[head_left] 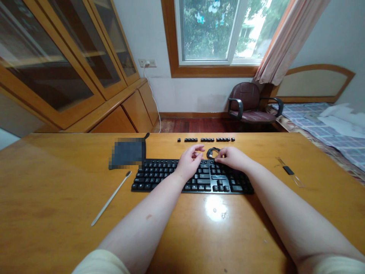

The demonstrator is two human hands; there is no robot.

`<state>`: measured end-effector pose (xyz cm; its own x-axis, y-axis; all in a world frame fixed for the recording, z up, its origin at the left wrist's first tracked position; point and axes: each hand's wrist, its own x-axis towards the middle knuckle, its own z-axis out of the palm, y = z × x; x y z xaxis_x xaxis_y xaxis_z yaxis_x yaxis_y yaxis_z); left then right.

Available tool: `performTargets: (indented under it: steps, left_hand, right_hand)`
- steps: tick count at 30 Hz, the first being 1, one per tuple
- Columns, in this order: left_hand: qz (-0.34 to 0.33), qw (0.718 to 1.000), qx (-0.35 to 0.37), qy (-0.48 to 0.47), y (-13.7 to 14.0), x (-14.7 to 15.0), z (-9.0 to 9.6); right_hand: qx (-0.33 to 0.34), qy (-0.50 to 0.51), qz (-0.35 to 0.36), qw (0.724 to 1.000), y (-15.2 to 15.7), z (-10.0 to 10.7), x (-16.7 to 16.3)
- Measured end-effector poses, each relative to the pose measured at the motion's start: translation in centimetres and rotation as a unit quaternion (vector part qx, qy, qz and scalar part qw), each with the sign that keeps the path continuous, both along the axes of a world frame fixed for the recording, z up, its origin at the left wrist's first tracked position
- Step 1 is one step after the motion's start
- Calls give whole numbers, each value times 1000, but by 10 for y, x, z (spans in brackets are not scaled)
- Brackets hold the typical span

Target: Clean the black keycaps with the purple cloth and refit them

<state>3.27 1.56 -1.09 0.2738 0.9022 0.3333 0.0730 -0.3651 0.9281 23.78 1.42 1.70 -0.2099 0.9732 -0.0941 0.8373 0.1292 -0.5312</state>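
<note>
A black keyboard (168,175) lies across the middle of the table, its top row of function keys partly bare. Over its centre hovers my left hand (189,161), thumb and fingers apart with nothing visible between them. My right hand (232,158) pinches at the keyboard's back edge, right of centre; whatever is between its fingertips is too small to make out. Just behind, a coiled black USB cable (211,153) rests between the two hands. Loose black keycaps (207,139) stand in a row of small groups along the table's far edge.
A slim brush with a pale handle (111,198) and a dark cloth or pouch (128,153), partly pixelated, lie to the left. At right is a wire keycap puller (288,170) with a black grip. Beyond the wooden table (245,236) stands an armchair (246,101).
</note>
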Motion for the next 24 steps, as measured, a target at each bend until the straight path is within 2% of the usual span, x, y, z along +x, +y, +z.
performTargets:
  steps: [2, 4, 7, 9, 11, 16, 20, 24]
  left_hand:
    - [1, 1000, 1, -2, 0, 0, 0]
    - [1, 1000, 2, -5, 0, 1, 0]
    - [0, 1000, 7, -9, 0, 1, 0]
    - [0, 1000, 9, -7, 0, 1, 0]
    - [1, 1000, 9, -3, 0, 1, 0]
    - [2, 1000, 9, 1, 0, 0, 1]
    - [1, 1000, 11, 7, -1, 0, 1]
    - [-1, 1000, 12, 7, -1, 0, 2]
  right_hand:
    - [12, 9, -34, 999, 1, 1, 1]
    - [52, 14, -95, 994, 4, 2, 8]
    - [135, -22, -204, 969, 12, -2, 30]
    - [194, -87, -242, 947, 19, -11, 47]
    - [207, -134, -240, 939, 25, -22, 63]
    - [174, -187, -170, 952, 36, -44, 79]
    - [158, -209, -134, 956, 40, -48, 79]
    - [152, -202, -134, 958, 42, -48, 78]
